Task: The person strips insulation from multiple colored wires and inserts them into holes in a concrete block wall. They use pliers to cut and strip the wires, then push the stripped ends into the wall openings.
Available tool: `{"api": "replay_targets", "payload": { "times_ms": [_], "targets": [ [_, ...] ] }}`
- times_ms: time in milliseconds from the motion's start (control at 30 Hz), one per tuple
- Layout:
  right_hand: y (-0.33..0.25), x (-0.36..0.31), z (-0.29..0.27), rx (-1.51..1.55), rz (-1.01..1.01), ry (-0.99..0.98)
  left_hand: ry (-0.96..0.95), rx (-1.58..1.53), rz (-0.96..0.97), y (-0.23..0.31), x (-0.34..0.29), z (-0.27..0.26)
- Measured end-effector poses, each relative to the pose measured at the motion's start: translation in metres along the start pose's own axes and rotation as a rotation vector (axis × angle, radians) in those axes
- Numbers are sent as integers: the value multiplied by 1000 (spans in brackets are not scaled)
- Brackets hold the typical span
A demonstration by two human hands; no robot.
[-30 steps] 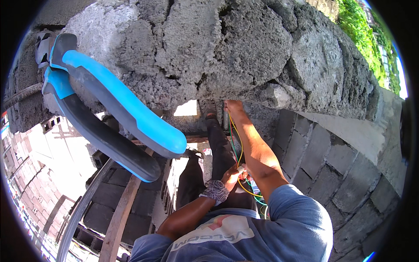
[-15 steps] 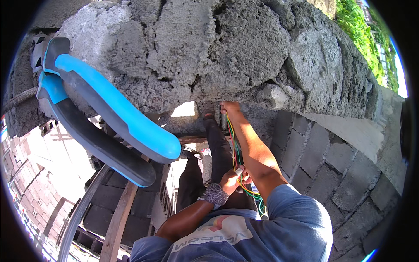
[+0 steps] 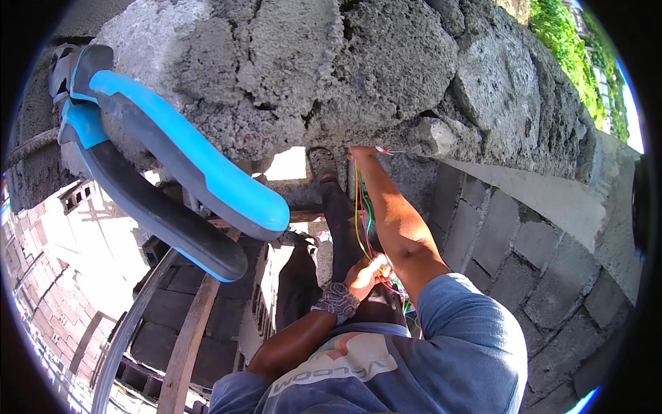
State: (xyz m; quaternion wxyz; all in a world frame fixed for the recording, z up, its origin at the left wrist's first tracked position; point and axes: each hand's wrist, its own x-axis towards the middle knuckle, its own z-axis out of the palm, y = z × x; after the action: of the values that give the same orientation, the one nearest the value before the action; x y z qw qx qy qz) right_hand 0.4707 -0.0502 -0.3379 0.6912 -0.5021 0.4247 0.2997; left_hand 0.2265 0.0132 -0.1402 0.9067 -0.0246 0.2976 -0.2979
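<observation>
Red, yellow and green wires [image 3: 358, 221] run in a loose strand between my two hands. My right hand [image 3: 360, 153], arm stretched out below the rough wall edge, is closed round their far part; pale and red wire ends [image 3: 386, 151] stick out beside it. Nearer my body, my left hand [image 3: 365, 277] pinches the same wires. More wire [image 3: 412, 314] hangs in loops by my lap, partly hidden by my right arm. Large in the left foreground are pliers [image 3: 189, 155] with blue and black handles, touched by neither hand.
A rough concrete mass [image 3: 331, 76] spans the top. Grey block walling [image 3: 496, 228] stands at right. Below left are a wooden board [image 3: 189, 331], a grey pipe [image 3: 131, 324] and sunlit paving [image 3: 69, 276]. My shoe [image 3: 322, 163] rests under the concrete edge.
My right hand has moved a little farther away, and wire ends now show beside it. The green loops near my left hand have shifted. Both hands still hold the wires.
</observation>
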Motion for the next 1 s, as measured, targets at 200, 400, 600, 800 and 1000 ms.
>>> {"api": "replay_targets", "payload": {
  "times_ms": [200, 400, 600, 800, 1000],
  "targets": [
    [-22, 6, 15, -63, -112, 83, 142, 21, 19, 0, 10, 3],
    [-26, -10, 16, -78, -75, 88, -16, 7, 63, 15, 18, 5],
    [-15, -11, 5, -134, -76, 79, 156, 123, 129, 12, 33, 5],
    [10, -10, -36, -609, -252, 220, 156, -5, -71, -20, 24, -18],
    [9, 1, -51, -1677, -991, 357, 104, 170, -54, -21, 38, -27]
  ]
}}
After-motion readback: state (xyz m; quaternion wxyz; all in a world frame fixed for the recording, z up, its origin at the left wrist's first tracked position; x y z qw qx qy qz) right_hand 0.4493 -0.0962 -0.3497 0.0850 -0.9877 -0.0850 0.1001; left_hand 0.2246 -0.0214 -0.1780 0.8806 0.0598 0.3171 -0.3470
